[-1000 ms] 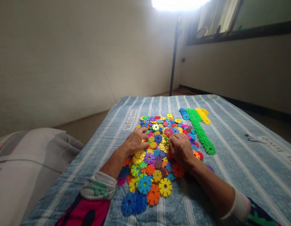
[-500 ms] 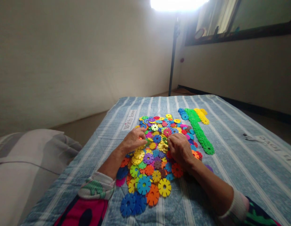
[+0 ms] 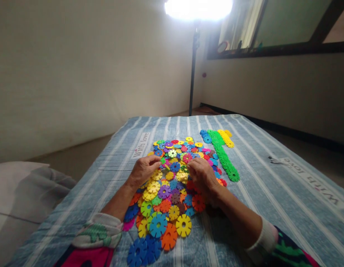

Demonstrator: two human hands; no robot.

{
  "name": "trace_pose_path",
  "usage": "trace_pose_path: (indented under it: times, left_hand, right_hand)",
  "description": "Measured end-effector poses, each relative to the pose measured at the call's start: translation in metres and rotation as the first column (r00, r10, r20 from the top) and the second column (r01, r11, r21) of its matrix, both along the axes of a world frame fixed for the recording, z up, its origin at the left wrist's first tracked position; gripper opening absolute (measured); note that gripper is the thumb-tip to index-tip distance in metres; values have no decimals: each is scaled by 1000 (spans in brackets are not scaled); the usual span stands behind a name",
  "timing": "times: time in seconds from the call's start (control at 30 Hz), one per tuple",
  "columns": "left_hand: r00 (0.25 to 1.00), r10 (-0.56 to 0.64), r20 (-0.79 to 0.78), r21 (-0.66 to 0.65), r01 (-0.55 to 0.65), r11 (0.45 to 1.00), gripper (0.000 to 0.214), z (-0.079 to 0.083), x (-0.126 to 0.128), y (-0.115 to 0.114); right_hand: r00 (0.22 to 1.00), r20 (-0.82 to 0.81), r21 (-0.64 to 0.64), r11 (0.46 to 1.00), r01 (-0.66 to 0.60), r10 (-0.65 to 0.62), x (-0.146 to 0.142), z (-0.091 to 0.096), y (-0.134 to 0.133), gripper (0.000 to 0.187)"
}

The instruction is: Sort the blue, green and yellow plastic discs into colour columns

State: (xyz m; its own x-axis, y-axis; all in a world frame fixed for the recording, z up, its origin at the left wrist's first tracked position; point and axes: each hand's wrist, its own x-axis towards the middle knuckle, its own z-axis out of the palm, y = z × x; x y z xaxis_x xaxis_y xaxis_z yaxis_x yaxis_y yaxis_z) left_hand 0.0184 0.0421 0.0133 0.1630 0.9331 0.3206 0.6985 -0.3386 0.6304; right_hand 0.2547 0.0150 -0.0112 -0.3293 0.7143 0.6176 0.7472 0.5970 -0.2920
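Observation:
A heap of flat, notched plastic snowflake discs in many colours, such as this light-blue disc (image 3: pixel 157 224), lies spread on the striped cloth. My left hand (image 3: pixel 144 170) is at the heap's left edge, with thumb and fingers drawn together. A small green disc (image 3: pixel 163 160) shows right at its fingertips; whether it is gripped I cannot tell. My right hand (image 3: pixel 203 175) is over the heap's right side, fingers curled down beside a yellow disc (image 3: pixel 182 175). Whatever those fingers pinch is hidden. Right of the heap lies a joined green strip of discs (image 3: pixel 223 157).
Joined blue discs (image 3: pixel 206 137) and joined yellow discs (image 3: pixel 226 139) lie by the strip's far end. Blue-and-white striped cloth (image 3: pixel 261 207) covers the surface. A lit lamp on a black stand (image 3: pixel 192 74) rises behind the far edge. Pale fabric (image 3: pixel 18 200) lies at left.
The view has turned slightly right, shifting everything leftward in the picture. My left hand has drawn back a little from the heap's middle, its fingers closer together. My right hand stays over the same discs.

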Motion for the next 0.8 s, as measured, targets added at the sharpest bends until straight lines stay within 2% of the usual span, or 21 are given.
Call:
trace_pose_path:
  times: [0.1, 0.2, 0.33, 0.5, 0.63, 0.8]
  left_hand:
    - [1000, 17, 13, -11, -17, 1000, 25, -2, -1, 1]
    - [999, 37, 15, -8, -37, 999, 26, -3, -2, 3]
    - [999, 38, 15, 1, -38, 999, 26, -4, -2, 4]
    - [999, 34, -2, 11, -34, 999, 27, -6, -2, 4]
    - [999, 37, -19, 22, -36, 999, 26, -7, -2, 5]
    - [999, 50, -13, 21, -50, 999, 26, -8, -2, 7]
  right_hand:
    - [997, -24, -54, 996, -68, 67, 15, 13, 4, 28]
    - [996, -23, -133, 987, -91, 89, 45, 29, 8, 28]
    - [999, 32, -269, 963, 10, -1, 99, 46, 6, 27]
    - [978, 200, -500, 854, 148, -52, 153, 47, -11, 30]
    - [970, 238, -576, 798, 177, -43, 168, 42, -23, 30]
    - [968, 250, -628, 758, 177, -20, 166, 38, -24, 30]
